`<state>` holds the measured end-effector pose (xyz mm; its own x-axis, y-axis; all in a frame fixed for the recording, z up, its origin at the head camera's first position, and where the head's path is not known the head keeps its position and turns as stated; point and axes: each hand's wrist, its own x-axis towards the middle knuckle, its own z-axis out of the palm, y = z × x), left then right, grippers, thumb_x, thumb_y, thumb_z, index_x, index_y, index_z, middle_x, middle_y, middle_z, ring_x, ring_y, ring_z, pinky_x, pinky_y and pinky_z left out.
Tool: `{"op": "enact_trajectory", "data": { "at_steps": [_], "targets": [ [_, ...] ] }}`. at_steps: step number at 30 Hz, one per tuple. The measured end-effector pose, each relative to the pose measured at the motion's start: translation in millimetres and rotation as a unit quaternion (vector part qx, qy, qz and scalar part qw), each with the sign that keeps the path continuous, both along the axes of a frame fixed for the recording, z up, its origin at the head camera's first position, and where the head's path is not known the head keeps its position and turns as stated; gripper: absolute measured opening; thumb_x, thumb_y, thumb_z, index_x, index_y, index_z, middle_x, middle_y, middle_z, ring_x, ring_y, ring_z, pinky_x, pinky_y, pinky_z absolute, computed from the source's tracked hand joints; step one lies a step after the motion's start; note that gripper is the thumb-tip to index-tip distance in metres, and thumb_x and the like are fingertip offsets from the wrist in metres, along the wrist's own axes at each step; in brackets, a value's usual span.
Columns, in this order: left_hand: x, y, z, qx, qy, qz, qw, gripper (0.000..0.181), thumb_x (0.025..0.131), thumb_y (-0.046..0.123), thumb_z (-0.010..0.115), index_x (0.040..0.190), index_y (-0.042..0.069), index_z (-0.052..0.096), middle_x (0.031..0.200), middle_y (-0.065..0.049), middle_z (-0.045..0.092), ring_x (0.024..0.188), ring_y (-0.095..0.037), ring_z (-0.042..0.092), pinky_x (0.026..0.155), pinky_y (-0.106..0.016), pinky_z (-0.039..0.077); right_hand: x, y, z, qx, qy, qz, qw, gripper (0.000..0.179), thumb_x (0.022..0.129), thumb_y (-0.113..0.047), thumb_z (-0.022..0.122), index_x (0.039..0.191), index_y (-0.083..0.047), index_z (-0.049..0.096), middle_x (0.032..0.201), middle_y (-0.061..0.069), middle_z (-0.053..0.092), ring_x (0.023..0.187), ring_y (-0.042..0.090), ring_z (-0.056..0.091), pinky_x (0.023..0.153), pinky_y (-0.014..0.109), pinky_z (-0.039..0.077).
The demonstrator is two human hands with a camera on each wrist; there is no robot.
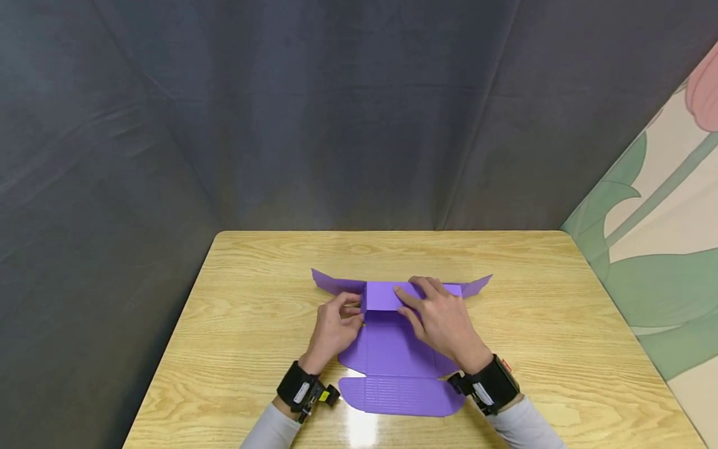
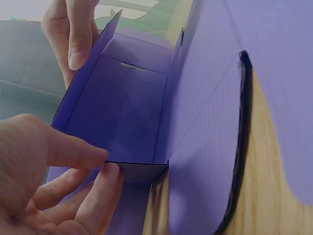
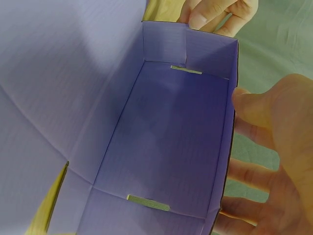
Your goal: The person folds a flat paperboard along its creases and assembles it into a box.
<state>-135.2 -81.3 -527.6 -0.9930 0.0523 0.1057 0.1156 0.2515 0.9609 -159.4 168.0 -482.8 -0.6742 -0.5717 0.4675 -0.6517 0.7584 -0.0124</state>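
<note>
Wooden table point(image 1: 258, 368) below both hands. Purple cardboard box point(image 1: 401, 349), part folded, between them. Right hand point(image 1: 445, 321): straight fingers braced along long wall point(image 3: 226, 127). Left hand point(image 1: 333, 327): thumb and fingertip pinching end wall point(image 3: 208, 54). Judgement: steady the long wall, square the end wall gently. Right wrist view shows 2 slots point(image 3: 148, 202), 1 near the pinch; head view shows none.

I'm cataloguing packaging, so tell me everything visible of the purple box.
The purple box looks like cardboard, dark-edged, creased and partly folded. A slotted tray section seems to stand on its side; a panel with a rounded flap spreads over the table; two wings extend sideways. The left hand pinches a short wall; the right hand touches a long one.
</note>
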Motion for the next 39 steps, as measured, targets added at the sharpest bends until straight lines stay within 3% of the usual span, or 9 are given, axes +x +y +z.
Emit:
{"op": "enact_trajectory", "data": {
  "at_steps": [6, 12, 27, 39],
  "targets": [
    [-0.1, 2.1, -0.1, -0.002, -0.003, -0.012, 0.9999, 0.035, 0.088, -0.012, 0.071, 0.121, -0.005, 0.070, 0.118, -0.027, 0.074, 0.107, -0.038, 0.077, 0.086, -0.026, 0.064, 0.0, 0, 1.0, 0.005, -0.005, -0.001, 1.0000, 0.037, 0.099, -0.038, 0.073, 0.133, -0.022, 0.078, 0.128, 0.018, 0.069, 0.113, 0.042, 0.070, 0.066, 0.048, 0.064],
    [-0.7, 5.4, -0.5, 0.016, 0.014, -0.012, 0.9997, 0.036, 0.086, -0.011, 0.079, 0.120, -0.006, 0.068, 0.121, -0.028, 0.072, 0.106, -0.041, 0.076, 0.086, -0.028, 0.064, -0.6, 1, 1.6, 0.007, -0.005, -0.002, 1.0000, 0.037, 0.099, -0.036, 0.074, 0.132, -0.021, 0.078, 0.128, 0.018, 0.069, 0.112, 0.042, 0.070, 0.065, 0.047, 0.064],
    [-2.0, 13.8, -3.6, -0.039, 0.052, 0.009, 0.9978, 0.029, 0.090, -0.006, 0.077, 0.118, -0.003, 0.069, 0.116, -0.024, 0.077, 0.099, -0.032, 0.079, 0.081, -0.023, 0.064, -3.7, 3, 4.1, 0.000, 0.002, 0.008, 1.0000, 0.036, 0.099, -0.036, 0.075, 0.131, -0.021, 0.079, 0.126, 0.019, 0.070, 0.106, 0.044, 0.072, 0.055, 0.047, 0.061],
    [-3.0, 12.7, -2.0, -0.041, 0.058, 0.010, 0.9975, 0.033, 0.087, -0.010, 0.080, 0.117, -0.004, 0.070, 0.112, -0.025, 0.077, 0.097, -0.034, 0.079, 0.079, -0.024, 0.064, -5.3, 2, 6.8, -0.002, -0.001, 0.016, 0.9999, 0.036, 0.099, -0.037, 0.075, 0.131, -0.020, 0.079, 0.127, 0.019, 0.071, 0.107, 0.043, 0.073, 0.065, 0.052, 0.064]
  ]
}}
